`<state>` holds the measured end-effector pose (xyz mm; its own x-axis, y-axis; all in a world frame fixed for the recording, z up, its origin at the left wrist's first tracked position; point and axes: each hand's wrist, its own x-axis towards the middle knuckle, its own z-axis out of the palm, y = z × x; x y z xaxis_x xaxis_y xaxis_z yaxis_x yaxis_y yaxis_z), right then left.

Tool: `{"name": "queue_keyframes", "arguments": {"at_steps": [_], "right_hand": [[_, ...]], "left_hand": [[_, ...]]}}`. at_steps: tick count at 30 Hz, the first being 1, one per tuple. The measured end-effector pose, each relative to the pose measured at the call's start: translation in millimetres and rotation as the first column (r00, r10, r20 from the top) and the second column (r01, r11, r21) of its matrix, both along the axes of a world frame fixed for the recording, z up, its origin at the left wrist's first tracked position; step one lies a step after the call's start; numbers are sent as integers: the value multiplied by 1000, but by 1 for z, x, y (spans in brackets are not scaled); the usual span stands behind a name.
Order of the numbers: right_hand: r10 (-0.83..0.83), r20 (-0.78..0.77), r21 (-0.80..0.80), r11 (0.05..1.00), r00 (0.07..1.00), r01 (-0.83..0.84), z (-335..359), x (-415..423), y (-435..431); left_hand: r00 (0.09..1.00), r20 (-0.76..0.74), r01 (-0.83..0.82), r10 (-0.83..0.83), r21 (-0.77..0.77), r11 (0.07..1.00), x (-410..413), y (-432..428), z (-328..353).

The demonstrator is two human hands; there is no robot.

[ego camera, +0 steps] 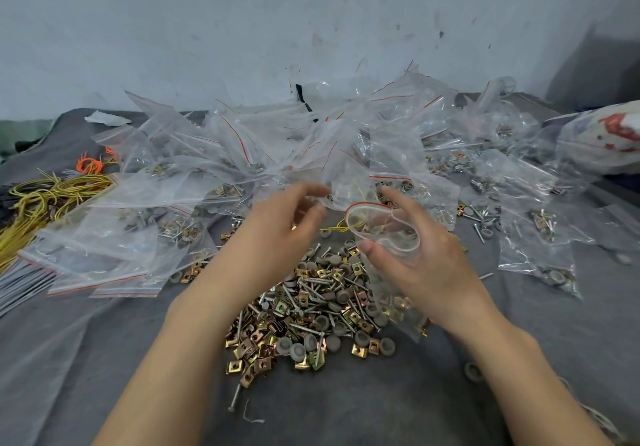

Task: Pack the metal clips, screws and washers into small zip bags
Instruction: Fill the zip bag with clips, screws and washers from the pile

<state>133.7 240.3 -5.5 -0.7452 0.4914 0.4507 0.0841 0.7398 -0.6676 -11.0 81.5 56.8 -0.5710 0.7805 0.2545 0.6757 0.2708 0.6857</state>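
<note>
Gaping just above the loose pile [311, 310] of clips, screws and washers, a small zip bag [382, 234] sits in the right hand [419, 262]. Thumb and fingers curl round its red-lined mouth to keep it wide, ready for filling, I'd judge. The left hand [284, 234] hovers beside it, fingers loosely curled against the heap of bags [235, 154] behind; whether it pinches one I cannot tell. Yellow cords [45, 196] lie at the left of the grey-clothed desk [104, 359].
</note>
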Motion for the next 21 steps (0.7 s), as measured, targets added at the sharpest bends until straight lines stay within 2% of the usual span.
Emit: {"name": "queue_keyframes", "arguments": {"at_steps": [7, 13, 21], "right_hand": [[1, 3, 6, 1000, 1000, -1, 1, 2, 1], [-6, 17, 67, 998, 1000, 5, 2, 2, 0], [4, 40, 51, 999, 999, -6, 1, 0, 2]], "left_hand": [[992, -104, 29, -69, -348, 937, -1, -3, -23], [962, -245, -10, -118, -468, 884, 3, 4, -38], [954, -297, -103, -43, -459, 882, 4, 12, -44]]}}
